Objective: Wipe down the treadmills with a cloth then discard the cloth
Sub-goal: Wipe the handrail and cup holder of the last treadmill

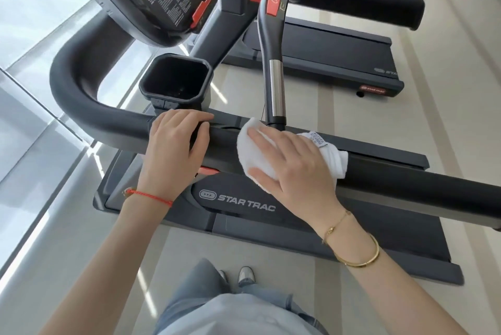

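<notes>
Along the handrail (406,185) the way to the right lies bare. To the left it is blocked by the left hand (173,150) gripping the rail, with the cup holder (176,77) just behind. The upright grip post (276,85) rises directly behind the cloth (249,150).

Standing beside the near treadmill (238,202), left hand (173,150) on its side handrail (406,185) below the cup holder (176,77), right hand (295,169) to the right pressing the cloth (249,150) onto the same rail, second treadmill (339,53) behind
</notes>
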A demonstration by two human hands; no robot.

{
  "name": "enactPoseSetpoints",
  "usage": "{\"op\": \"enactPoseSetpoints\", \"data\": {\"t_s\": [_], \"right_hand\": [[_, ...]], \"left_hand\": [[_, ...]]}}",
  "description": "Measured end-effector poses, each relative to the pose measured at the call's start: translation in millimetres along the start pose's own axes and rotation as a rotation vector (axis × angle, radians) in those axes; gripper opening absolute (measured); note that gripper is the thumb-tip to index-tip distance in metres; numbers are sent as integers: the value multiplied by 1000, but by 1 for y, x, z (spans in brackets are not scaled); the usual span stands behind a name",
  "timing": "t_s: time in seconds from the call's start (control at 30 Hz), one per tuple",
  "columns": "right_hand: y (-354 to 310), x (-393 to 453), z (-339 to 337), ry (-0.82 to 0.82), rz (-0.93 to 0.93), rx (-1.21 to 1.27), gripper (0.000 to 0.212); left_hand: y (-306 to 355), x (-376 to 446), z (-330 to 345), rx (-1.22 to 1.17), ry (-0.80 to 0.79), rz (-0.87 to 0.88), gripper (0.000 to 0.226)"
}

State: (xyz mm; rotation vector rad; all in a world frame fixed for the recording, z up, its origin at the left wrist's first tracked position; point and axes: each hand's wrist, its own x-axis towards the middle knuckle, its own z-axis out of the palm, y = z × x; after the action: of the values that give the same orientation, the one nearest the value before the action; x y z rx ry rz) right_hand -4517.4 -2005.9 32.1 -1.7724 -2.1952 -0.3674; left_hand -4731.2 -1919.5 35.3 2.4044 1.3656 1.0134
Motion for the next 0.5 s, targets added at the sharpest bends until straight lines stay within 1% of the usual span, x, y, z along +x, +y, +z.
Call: {"op": "enactPoseSetpoints", "data": {"t_s": [0.1,0.17,0.27,0.33,0.4,0.43,0.5], "right_hand": [[-3,25,-5,-79,118,68,49],[-8,44,-6,-134,178,104,53],[-24,70,1,-167,171,155,58],[-49,87,9,-151,99,139,55],[-83,105,23,-120,31,58,56],[-100,112,29,-90,26,17,56],[-120,120,38,-10,73,-18,54]], "left_hand": [[-17,1,-14,11,21,-30,25],[-32,3,-24,22,30,-44,24],[-61,6,-39,43,31,-61,23],[-81,9,-50,53,23,-73,22],[-101,13,-59,67,10,-87,21],[-110,16,-63,72,-3,-82,21],[-126,21,-69,81,-38,-50,20]]}}
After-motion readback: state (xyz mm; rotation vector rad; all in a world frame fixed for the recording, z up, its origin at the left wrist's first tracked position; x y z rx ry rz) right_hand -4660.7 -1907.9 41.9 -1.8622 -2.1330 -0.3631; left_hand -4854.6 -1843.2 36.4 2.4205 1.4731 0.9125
